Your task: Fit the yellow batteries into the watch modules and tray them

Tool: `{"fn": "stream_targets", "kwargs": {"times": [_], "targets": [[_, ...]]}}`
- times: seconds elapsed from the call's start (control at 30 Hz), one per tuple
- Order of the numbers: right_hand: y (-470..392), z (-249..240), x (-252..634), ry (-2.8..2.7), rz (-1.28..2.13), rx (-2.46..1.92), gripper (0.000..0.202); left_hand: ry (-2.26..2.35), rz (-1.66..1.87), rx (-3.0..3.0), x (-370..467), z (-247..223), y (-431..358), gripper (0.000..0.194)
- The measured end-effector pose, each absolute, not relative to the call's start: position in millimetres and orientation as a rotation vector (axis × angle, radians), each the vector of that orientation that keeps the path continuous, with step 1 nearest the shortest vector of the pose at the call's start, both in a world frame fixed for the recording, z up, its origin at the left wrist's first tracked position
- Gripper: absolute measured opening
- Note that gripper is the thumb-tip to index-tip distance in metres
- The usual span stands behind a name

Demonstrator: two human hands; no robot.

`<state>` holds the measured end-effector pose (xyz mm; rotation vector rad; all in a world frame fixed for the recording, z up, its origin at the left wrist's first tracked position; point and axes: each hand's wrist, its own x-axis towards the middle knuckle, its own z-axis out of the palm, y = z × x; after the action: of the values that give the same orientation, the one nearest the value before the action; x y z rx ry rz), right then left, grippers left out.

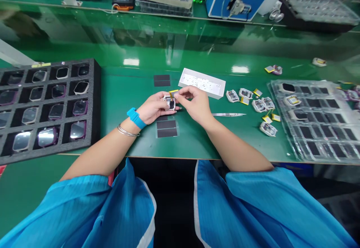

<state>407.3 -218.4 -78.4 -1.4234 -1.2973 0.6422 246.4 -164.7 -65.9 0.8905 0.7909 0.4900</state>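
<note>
An opened smartwatch case (pixel 170 103) with a white rim and dark innards rests in my left hand (pixel 156 107), whose fingers are closed around it. A blue strap is on that wrist. At the top of the case sticks out a small yellow-edged battery (pixel 173 92). My right hand (pixel 195 103) pinches at the battery's right edge, thumb and forefinger together. Beneath the hands lie black adhesive sheets (pixel 167 129), partly covered by my left hand. Metal tweezers (pixel 229 114) lie just right of my right wrist.
A white box (pixel 202 82) with small pieces stands behind my right hand. Several opened watch cases (pixel 258 105) with batteries lie to the right, beside clear stacked trays (pixel 317 120). At left is a black foam tray (pixel 97 102) of watches. A shelf (pixel 168 19) runs along the back.
</note>
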Motion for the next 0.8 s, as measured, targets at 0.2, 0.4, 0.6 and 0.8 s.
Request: {"fn": "stream_targets", "kwargs": {"times": [0.2,0.4,0.6,0.8], "targets": [[-222.4,-80.1,402.4,-1.483,0.401,-1.466,0.006,0.890,0.487,0.925,249.4,-63.7,-167.2,0.021],[-222.3,-88.4,401.6,-1.777,0.060,-1.393,0.011,0.900,0.549,0.831,250.3,-62.8,-168.5,0.017],[-222.2,-88.8,401.6,-2.035,-0.189,-1.486,0.030,0.755,0.614,0.520,250.1,-68.9,-168.4,0.020],[-219.8,-89.7,405.9,-2.066,0.000,-1.398,0.018,0.776,0.665,0.594,250.2,-75.0,-167.1,0.015]]}}
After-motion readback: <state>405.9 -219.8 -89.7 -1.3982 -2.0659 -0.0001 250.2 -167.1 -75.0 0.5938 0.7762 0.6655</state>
